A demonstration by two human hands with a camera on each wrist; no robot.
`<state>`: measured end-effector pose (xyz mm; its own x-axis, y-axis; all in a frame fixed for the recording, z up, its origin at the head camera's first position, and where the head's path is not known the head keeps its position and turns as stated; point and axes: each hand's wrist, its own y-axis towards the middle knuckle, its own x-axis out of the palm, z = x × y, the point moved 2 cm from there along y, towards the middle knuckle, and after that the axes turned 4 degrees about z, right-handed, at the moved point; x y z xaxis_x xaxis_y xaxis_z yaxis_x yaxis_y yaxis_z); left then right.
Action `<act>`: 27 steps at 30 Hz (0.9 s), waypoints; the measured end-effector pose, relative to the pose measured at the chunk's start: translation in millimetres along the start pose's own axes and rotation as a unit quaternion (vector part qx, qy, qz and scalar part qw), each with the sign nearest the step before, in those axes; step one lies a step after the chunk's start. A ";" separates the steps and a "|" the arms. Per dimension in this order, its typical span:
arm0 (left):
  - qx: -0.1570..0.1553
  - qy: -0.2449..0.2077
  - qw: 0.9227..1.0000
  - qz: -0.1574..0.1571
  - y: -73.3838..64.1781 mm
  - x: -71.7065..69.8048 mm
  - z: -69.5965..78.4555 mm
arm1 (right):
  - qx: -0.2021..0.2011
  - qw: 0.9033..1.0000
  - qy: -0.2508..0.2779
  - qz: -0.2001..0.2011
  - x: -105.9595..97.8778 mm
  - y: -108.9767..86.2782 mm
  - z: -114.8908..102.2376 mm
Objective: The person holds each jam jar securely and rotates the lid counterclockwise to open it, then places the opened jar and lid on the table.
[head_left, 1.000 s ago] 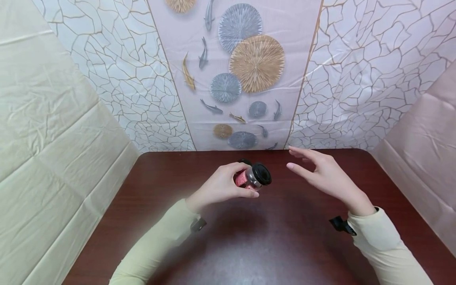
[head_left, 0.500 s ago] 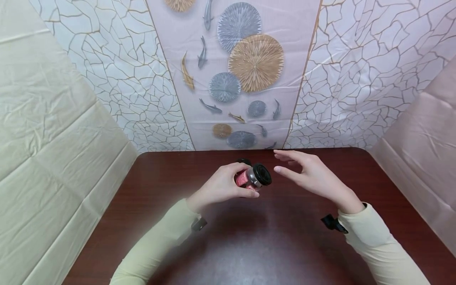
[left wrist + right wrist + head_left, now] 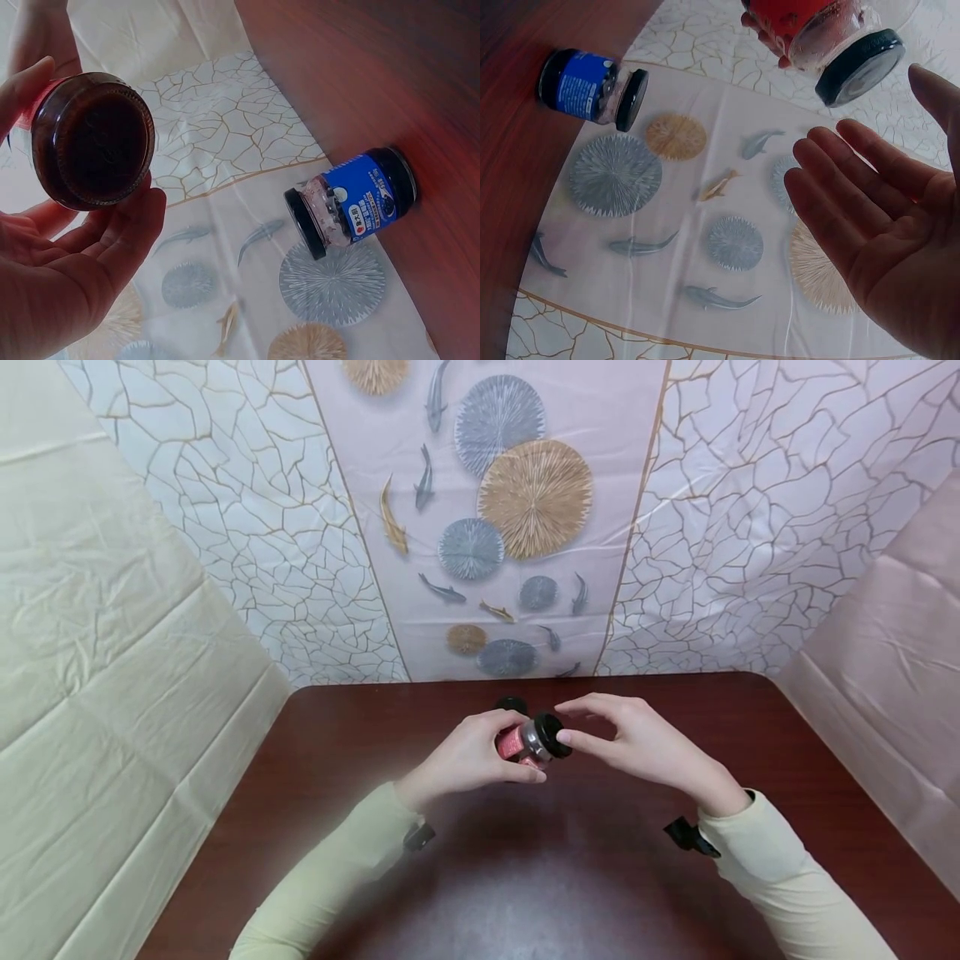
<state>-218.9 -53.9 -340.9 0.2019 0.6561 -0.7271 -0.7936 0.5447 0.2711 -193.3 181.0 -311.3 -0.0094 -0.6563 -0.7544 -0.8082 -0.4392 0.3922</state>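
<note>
My left hand [image 3: 467,753] grips a glass jar with a red label [image 3: 511,743], tilted above the table with its black lid [image 3: 551,737] toward the right. The left wrist view shows the dark glass base of this jar [image 3: 94,142]. Close by the lid is my right hand [image 3: 641,747], thumb and fingers spread around it. In the right wrist view these fingers [image 3: 870,176] are extended and a gap separates them from the lid [image 3: 861,69]. A second jar with a blue label [image 3: 358,199] and black lid stands upright on the table, mostly hidden behind my left hand in the head view.
The dark red-brown table [image 3: 360,727] reaches back to a patterned cloth wall [image 3: 540,635]. Plain cloth hangs at the left [image 3: 135,693] and right [image 3: 885,635] sides. Black camera mounts sit on both wrists.
My right hand has moved left to the jar's lid. The left hand and its jar have stayed nearly still.
</note>
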 end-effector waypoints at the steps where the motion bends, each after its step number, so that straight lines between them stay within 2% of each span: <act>1: 0.001 -0.001 1.000 -0.001 0.1 0.3 -0.1 | -0.002 1.000 0.001 -0.001 0.8 0.0 -0.6; 9: 0.008 -0.001 1.000 0.001 1.6 1.6 0.9 | -0.018 1.000 0.017 -0.003 5.3 0.9 -3.1; 17: 0.005 0.009 1.000 -0.002 1.4 5.1 -1.6 | -0.020 1.000 -0.009 -0.014 9.9 1.7 -3.9; 20: 0.008 0.003 1.000 -0.007 0.6 5.9 -1.2 | -0.018 1.000 -0.011 -0.020 10.6 1.3 -5.1; 27: 0.000 -0.024 0.999 -0.033 -4.9 6.8 3.0 | -0.022 0.999 0.022 -0.033 9.2 0.1 -10.3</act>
<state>-211.9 -50.6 -345.3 0.2810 0.6438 -0.7118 -0.7779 0.5871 0.2239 -187.5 168.6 -312.8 0.0692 -0.6506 -0.7562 -0.7797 -0.5081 0.3658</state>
